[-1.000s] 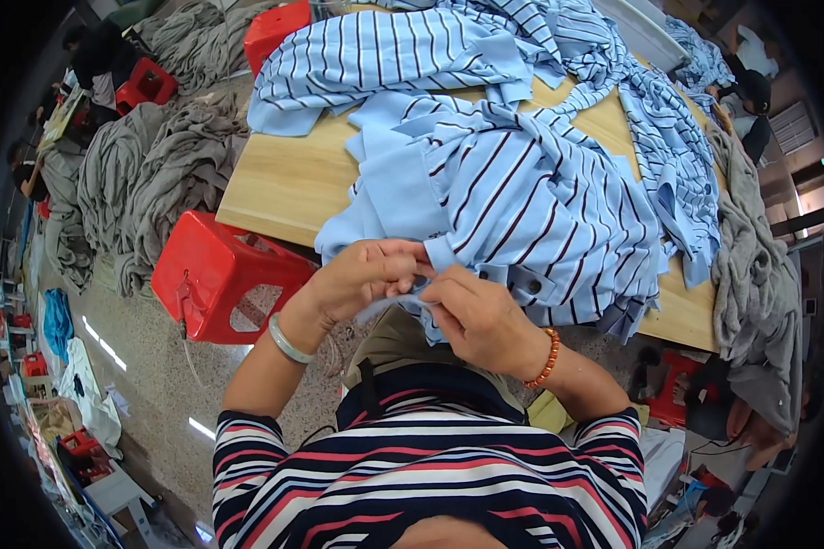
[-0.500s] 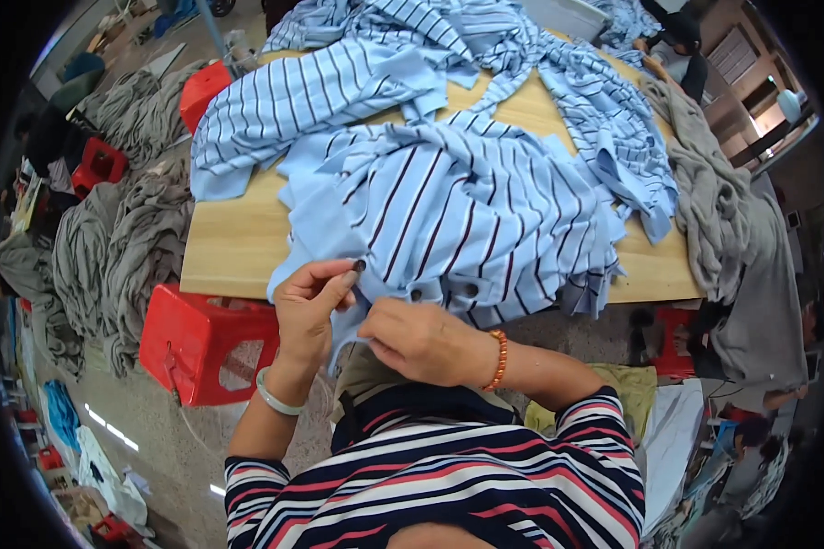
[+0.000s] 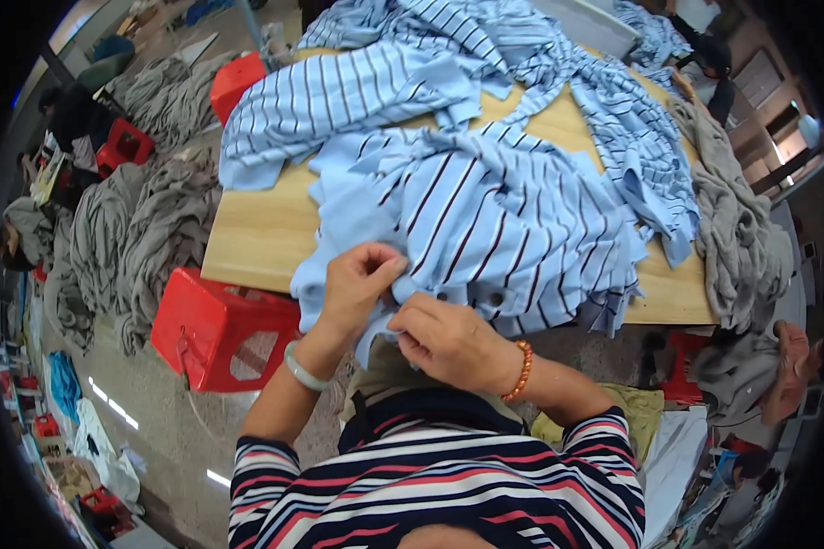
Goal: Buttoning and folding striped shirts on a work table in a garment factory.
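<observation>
A light blue knit garment with dark stripes (image 3: 485, 220) lies bunched at the table's near edge, its plain blue border toward me. My left hand (image 3: 362, 285) pinches this border between thumb and forefinger; what is under the fingertips is hidden. Just right of it, my right hand (image 3: 456, 340) is closed with curled fingers against the garment's edge. Whatever its fingertips hold is too small to make out. A dark round button (image 3: 496, 299) shows on the border beyond the right hand, with another partly visible beside it.
More striped blue garments (image 3: 348, 101) cover the wooden table (image 3: 247, 233). A red plastic stool (image 3: 192, 320) stands at its left front corner. Grey knit heaps (image 3: 169, 220) lie on the left, and grey cloth (image 3: 737, 229) hangs on the right. A white bin (image 3: 595, 27) stands at the back.
The view has shifted, so table and hands appear farther right. A dark button seen at my left fingertips is now hidden. Both hands keep nearly the same position on the garment.
</observation>
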{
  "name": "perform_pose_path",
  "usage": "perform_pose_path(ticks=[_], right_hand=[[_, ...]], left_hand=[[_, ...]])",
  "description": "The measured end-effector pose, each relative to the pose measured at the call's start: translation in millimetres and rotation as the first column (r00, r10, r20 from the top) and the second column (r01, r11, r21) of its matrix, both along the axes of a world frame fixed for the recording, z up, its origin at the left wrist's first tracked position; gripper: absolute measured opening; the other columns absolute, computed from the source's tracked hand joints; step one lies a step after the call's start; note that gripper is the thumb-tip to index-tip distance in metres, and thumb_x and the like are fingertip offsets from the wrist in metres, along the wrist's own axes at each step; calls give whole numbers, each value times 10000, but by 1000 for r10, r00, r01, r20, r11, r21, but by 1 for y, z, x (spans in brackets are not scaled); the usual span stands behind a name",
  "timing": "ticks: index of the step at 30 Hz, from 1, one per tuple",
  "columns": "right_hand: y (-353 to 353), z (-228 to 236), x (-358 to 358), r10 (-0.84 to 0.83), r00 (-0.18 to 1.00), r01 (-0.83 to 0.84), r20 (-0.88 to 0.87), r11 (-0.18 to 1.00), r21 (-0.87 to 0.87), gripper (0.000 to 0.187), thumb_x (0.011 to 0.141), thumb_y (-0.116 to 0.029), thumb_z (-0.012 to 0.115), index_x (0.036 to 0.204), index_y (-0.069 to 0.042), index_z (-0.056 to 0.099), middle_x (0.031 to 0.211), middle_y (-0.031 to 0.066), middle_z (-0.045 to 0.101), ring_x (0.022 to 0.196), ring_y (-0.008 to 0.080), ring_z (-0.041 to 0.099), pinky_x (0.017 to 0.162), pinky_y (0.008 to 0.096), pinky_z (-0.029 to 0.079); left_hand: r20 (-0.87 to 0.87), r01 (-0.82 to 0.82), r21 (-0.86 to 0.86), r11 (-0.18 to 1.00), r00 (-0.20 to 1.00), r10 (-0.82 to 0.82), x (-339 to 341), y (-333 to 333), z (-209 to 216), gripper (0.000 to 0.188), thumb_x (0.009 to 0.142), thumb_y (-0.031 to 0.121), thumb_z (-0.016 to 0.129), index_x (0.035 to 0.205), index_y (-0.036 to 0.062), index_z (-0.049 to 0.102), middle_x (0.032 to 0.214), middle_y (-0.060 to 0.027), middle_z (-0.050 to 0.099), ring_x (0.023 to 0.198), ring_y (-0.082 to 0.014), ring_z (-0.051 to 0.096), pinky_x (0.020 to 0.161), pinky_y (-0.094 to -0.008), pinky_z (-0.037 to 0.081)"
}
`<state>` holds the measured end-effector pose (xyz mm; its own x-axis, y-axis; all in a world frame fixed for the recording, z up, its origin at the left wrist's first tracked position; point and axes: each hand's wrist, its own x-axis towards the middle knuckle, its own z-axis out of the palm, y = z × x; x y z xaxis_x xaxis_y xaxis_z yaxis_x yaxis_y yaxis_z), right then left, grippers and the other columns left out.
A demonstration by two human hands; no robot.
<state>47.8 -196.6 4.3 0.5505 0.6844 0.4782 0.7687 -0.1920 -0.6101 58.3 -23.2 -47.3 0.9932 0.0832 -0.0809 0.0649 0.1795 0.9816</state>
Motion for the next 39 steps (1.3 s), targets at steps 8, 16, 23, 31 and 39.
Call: perform_pose_path(ticks=[8,16,23,31,39], right_hand=[[5,1,1,-132,975,142,182,989,-43,194,742,-14,653,914,-11,564,822,101,535,660,264,594,573,336,497],[3,17,-10,124,992,-120,-2,963,-239,121,785,-50,568,867,10,501,815,158,536,729,319,621,592,396,504],[2,10,-2,-160,966,168,204,986,-23,145,766,-19,639,871,-30,540,747,80,510,661,235,581,561,326,483],[0,10,-6,-258,909,277,327,961,-11,373,757,-60,582,1102,80,567,799,87,550,670,187,566,566,277,472],[-5,3,4,-235,888,280,395,958,-58,385,776,-74,576,1111,115,554,807,107,539,692,212,577,590,295,488]], left_hand=[[79,4,-24,1000,997,-2,-41,5,29,101,894,54,659,966,-11,632,882,4,633,787,-48,566,702,-187,462],[648,-468,576,670,762,-25,-40,3,44,144,813,-26,687,921,3,597,915,-119,617,789,-176,594,717,-255,472],[151,110,-79,991,984,-97,-43,12,32,102,881,52,671,935,-6,607,916,3,607,805,-56,533,733,-185,430],[42,110,-204,973,994,-103,-39,7,31,144,890,82,674,968,-27,620,891,-10,624,789,-65,555,731,-194,440],[42,80,-89,993,996,-76,-41,4,34,210,868,44,679,1050,-49,631,967,-55,656,864,-87,596,790,-223,467]])
